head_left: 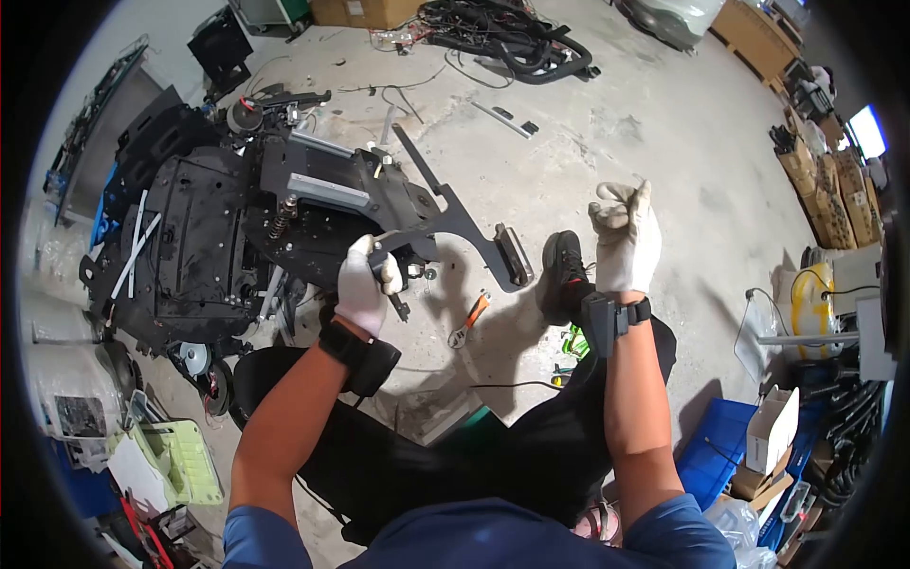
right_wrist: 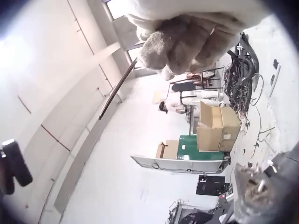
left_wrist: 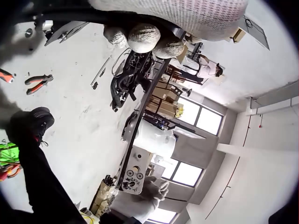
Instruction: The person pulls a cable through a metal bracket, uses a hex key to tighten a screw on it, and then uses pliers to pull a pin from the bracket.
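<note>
In the head view my gloved left hand [head_left: 364,284] grips the near end of a flat black bracket [head_left: 457,220], thumb and fingers curled round it. The bracket slants over the floor beside a black chassis [head_left: 204,237]; a dark block [head_left: 513,256] is at its right end. My gloved right hand [head_left: 627,237] is raised apart from the bracket, fingers curled, seemingly pinching a small thin piece [head_left: 642,178]; what it is cannot be told. In the right wrist view the right hand's curled fingers [right_wrist: 187,44] hide most of what is between them.
Orange-handled pliers [head_left: 469,320] lie on the floor between the feet. A dark shoe [head_left: 566,270] is near the right hand. Cable bundles [head_left: 512,38] lie ahead, a blue bin [head_left: 718,450] and boxes at right, and a green tray [head_left: 185,462] at left.
</note>
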The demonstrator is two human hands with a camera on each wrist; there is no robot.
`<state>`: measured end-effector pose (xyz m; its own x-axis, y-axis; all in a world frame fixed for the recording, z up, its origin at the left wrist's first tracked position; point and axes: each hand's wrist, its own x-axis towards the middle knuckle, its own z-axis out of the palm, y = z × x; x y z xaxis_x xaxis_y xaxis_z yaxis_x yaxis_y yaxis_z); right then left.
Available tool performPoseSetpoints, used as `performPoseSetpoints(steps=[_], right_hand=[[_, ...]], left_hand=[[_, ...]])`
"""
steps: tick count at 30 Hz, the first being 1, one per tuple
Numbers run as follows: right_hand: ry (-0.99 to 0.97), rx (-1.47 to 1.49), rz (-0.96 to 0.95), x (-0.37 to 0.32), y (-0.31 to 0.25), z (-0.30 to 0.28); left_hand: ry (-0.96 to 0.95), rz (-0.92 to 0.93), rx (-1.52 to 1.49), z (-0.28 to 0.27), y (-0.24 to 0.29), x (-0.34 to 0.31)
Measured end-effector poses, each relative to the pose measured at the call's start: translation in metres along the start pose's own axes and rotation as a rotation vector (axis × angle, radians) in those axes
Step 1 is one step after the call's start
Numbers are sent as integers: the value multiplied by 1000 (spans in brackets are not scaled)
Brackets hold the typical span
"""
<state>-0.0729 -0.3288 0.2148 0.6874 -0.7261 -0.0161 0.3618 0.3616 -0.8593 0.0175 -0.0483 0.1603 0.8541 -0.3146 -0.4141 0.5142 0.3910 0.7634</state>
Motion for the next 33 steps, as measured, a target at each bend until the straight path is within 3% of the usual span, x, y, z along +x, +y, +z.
performPoseSetpoints(steps=[2,4,9,16,18,23,33], right_hand=[[92,-15,46,-1,1,3],[-96,-39,97,4,9,-11],[-157,12,120,3,15,-12],[-171,85,167,6,21,-19],[-226,220,261,8,24,-20],[-256,204,363,9,33,-24],[-251,250,445,13,39,-29]], left_hand=[[-16,-1,-2,1,2,-1],[-100,7,-84,-6,1,2],[-71,3,-25,2,1,-5],[-47,3,18,0,2,-8],[-57,7,10,0,4,-10],[-161,17,87,10,10,-15],[-149,101,77,15,13,-12]])
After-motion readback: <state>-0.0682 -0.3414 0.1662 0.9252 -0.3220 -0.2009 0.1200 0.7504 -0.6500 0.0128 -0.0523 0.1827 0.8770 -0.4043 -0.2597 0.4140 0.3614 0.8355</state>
